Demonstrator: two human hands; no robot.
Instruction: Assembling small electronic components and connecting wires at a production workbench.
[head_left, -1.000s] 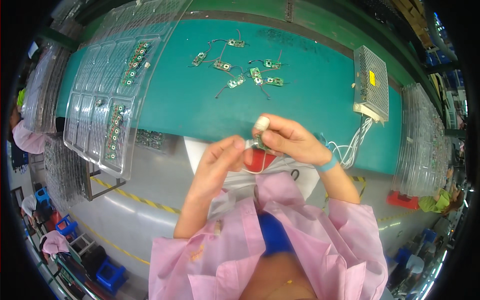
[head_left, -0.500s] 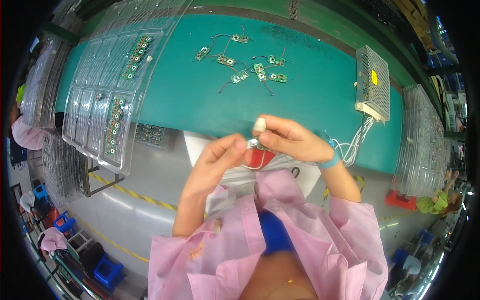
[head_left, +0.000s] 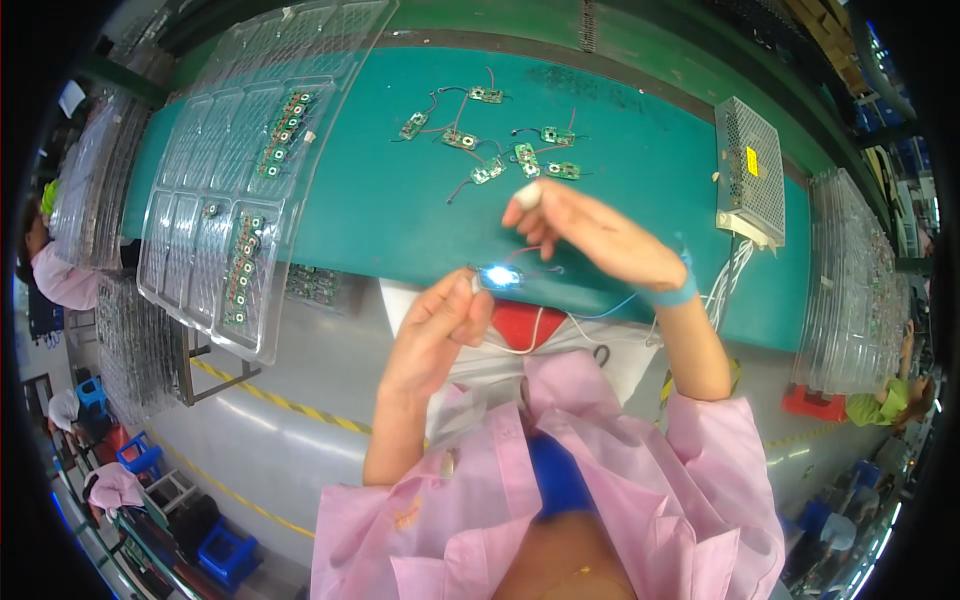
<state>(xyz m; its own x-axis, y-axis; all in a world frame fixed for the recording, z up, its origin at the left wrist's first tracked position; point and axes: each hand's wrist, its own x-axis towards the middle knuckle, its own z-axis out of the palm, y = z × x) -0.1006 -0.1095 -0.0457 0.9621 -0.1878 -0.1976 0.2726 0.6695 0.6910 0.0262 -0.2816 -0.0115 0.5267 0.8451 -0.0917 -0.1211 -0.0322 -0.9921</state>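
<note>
My left hand (head_left: 437, 325) is closed in a pinch at the end of a small circuit board (head_left: 503, 277), whose lamp glows bright white-blue. A small white piece shows at the fingertips, and a white cable (head_left: 536, 332) loops below the hand. Thin wires trail from the board's right side. My right hand (head_left: 605, 235) is apart from the board, above and right of it, fingers loosely bent and spread with nothing visible in them. A white finger cot (head_left: 528, 196) covers one fingertip, and a blue wrist strap (head_left: 672, 290) circles that wrist.
Several wired circuit boards (head_left: 461, 139) lie on the green mat (head_left: 350, 220). A clear plastic tray (head_left: 185, 235) with rows of boards overhangs the table's left side. A perforated metal power supply (head_left: 750, 170) with white wires stands right. Stacked trays (head_left: 845, 280) stand at far right.
The lamp on the board has come on. My right hand has let go of the board and moved up and right, its fingers opening. My left hand still holds the board.
</note>
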